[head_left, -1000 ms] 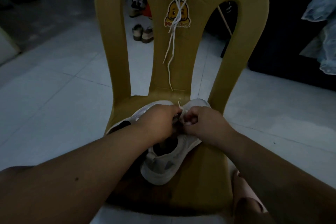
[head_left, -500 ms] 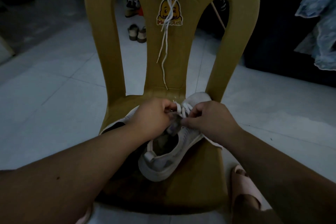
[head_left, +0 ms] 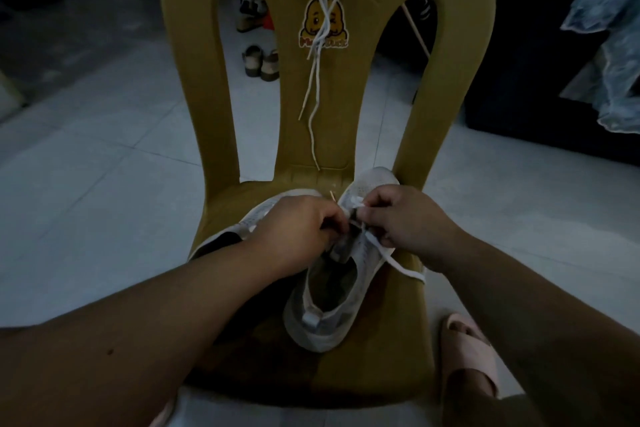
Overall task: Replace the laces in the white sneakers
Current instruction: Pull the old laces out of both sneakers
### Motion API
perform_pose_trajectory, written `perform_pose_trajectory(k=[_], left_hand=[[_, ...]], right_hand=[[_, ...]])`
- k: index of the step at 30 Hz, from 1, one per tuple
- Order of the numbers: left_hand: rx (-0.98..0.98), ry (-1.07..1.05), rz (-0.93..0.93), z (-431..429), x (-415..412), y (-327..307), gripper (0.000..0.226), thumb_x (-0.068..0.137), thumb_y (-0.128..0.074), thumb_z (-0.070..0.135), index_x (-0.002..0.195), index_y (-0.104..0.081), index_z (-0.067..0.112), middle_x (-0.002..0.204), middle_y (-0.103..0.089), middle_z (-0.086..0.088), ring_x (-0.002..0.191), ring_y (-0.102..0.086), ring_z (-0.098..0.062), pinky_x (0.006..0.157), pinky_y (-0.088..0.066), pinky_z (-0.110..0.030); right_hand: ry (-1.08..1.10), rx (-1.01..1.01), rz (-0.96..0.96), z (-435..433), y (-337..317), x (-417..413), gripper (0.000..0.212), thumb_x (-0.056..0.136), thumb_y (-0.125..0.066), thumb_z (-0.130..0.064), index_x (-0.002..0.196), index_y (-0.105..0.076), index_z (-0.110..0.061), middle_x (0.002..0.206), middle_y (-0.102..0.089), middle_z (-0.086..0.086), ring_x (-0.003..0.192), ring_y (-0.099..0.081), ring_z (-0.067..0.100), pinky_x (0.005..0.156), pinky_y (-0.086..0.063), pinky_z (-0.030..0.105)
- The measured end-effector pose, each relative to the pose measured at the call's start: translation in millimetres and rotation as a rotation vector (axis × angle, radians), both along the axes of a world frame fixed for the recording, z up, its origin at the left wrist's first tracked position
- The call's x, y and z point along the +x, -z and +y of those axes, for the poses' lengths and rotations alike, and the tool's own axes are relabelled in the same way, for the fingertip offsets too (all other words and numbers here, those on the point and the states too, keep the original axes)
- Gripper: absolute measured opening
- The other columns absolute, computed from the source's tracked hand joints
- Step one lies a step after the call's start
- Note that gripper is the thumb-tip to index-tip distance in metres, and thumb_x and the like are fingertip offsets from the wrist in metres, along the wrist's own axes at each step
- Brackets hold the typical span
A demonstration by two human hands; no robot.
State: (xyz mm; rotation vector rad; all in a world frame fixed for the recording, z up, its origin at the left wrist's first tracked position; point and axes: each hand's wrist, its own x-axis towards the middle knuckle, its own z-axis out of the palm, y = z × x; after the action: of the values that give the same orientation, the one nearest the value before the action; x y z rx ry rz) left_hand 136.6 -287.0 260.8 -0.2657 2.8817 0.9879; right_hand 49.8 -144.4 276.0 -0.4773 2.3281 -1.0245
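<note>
A white sneaker (head_left: pixel 329 308) lies on the yellow chair seat (head_left: pixel 377 357), heel toward me. A second white sneaker (head_left: pixel 249 222) lies beside it on the left, mostly hidden under my left arm. My left hand (head_left: pixel 298 229) and my right hand (head_left: pixel 405 218) meet over the near sneaker's eyelets, fingers curled, pinching its white lace (head_left: pixel 398 263). One loose end of that lace trails right across the seat. Spare white laces (head_left: pixel 320 45) hang down the chair back.
The chair back (head_left: pixel 446 62) rises right behind the shoes. A foot in a pink slipper (head_left: pixel 467 354) stands on the tiled floor at the lower right. Sandals (head_left: pixel 261 62) sit on the floor beyond the chair. Clothes (head_left: pixel 609 45) hang at the right.
My hands have drawn slightly apart over the eyelets, and a length of white lace now trails out to the right on the seat. The sneaker stays put.
</note>
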Motion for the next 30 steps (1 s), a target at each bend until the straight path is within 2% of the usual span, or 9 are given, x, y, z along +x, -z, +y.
perform_pose_trajectory(k=[4, 7, 11, 14, 17, 19, 23, 26, 30], left_hand=[[-0.047, 0.056, 0.004, 1, 1, 1, 0.027, 0.090, -0.060, 0.015, 0.107, -0.071, 0.032, 0.109, -0.068, 0.013, 0.086, -0.054, 0.002, 0.061, -0.032, 0.002], [-0.032, 0.014, 0.034, 2, 1, 2, 0.014, 0.086, -0.064, 0.025, 0.098, -0.067, 0.030, 0.095, -0.067, 0.011, 0.087, -0.061, -0.007, 0.061, -0.038, -0.009], [0.081, -0.036, 0.056, 3, 1, -2, 0.042, 0.086, -0.065, 0.031, 0.124, -0.046, 0.032, 0.107, -0.064, 0.006, 0.092, -0.061, -0.008, 0.073, -0.053, -0.028], [0.047, 0.033, 0.085, 3, -2, -3, 0.048, 0.091, -0.059, 0.024, 0.135, -0.044, 0.034, 0.120, -0.060, 0.008, 0.094, -0.054, -0.003, 0.070, -0.043, -0.012], [0.027, 0.065, 0.030, 1, -6, -4, 0.027, 0.089, -0.060, 0.024, 0.116, -0.058, 0.030, 0.103, -0.063, 0.006, 0.084, -0.057, -0.006, 0.066, -0.045, -0.018], [-0.008, 0.071, 0.004, -1, -9, -6, 0.010, 0.086, -0.063, 0.027, 0.094, -0.058, 0.032, 0.089, -0.059, 0.008, 0.077, -0.056, -0.006, 0.063, -0.044, -0.023], [0.025, 0.078, -0.010, -4, -11, -11, 0.018, 0.080, -0.066, 0.027, 0.069, -0.053, 0.030, 0.083, -0.051, 0.004, 0.074, -0.051, -0.011, 0.064, -0.041, -0.027], [0.177, -0.018, -0.039, -4, -11, -16, 0.018, 0.083, -0.065, 0.022, 0.068, -0.056, 0.024, 0.084, -0.051, 0.001, 0.074, -0.049, -0.011, 0.065, -0.040, -0.027], [0.786, -0.254, -0.088, -8, -10, -23, 0.020, 0.085, -0.058, 0.001, 0.068, -0.055, 0.011, 0.079, -0.058, -0.011, 0.076, -0.056, -0.021, 0.072, -0.046, -0.033]], right_hand=[[0.064, -0.055, -0.205, -2, -7, -2, 0.019, 0.096, -0.054, -0.017, 0.085, -0.067, -0.009, 0.073, -0.067, 0.005, 0.061, -0.055, 0.012, 0.056, -0.044, 0.026], [0.160, -0.214, -0.322, -4, -9, -1, 0.014, 0.094, -0.056, -0.013, 0.085, -0.067, -0.010, 0.068, -0.065, 0.004, 0.053, -0.049, 0.009, 0.049, -0.035, 0.022], [-0.080, -0.115, -0.141, -9, -18, 1, 0.022, 0.086, -0.065, -0.013, 0.106, -0.060, -0.019, 0.083, -0.071, 0.006, 0.070, -0.065, 0.014, 0.059, -0.051, 0.025], [-0.205, -0.106, -0.076, -7, -22, 0, 0.039, 0.082, -0.070, -0.010, 0.115, -0.051, -0.017, 0.085, -0.069, 0.016, 0.077, -0.065, 0.020, 0.074, -0.053, 0.031], [-0.256, -0.086, -0.055, -5, -19, 4, 0.053, 0.074, -0.076, -0.006, 0.115, -0.049, -0.025, 0.082, -0.063, 0.002, 0.070, -0.060, 0.008, 0.062, -0.050, 0.018], [-0.287, 0.006, 0.041, -6, -11, 10, 0.066, 0.069, -0.081, -0.012, 0.120, -0.044, -0.034, 0.092, -0.061, -0.008, 0.083, -0.061, 0.007, 0.069, -0.052, 0.021], [-0.262, 0.200, 0.306, -3, 7, 18, 0.083, 0.064, -0.080, -0.026, 0.135, -0.036, -0.032, 0.124, -0.049, -0.002, 0.112, -0.050, 0.019, 0.093, -0.048, 0.038], [-0.116, 0.228, 0.180, 4, 10, 17, 0.081, 0.066, -0.081, -0.027, 0.133, -0.035, -0.028, 0.122, -0.047, -0.002, 0.103, -0.053, 0.016, 0.079, -0.051, 0.031], [-0.011, 0.181, 0.066, 11, 9, 11, 0.056, 0.072, -0.079, -0.032, 0.115, -0.042, -0.029, 0.099, -0.059, -0.005, 0.078, -0.059, 0.009, 0.053, -0.043, 0.020]])
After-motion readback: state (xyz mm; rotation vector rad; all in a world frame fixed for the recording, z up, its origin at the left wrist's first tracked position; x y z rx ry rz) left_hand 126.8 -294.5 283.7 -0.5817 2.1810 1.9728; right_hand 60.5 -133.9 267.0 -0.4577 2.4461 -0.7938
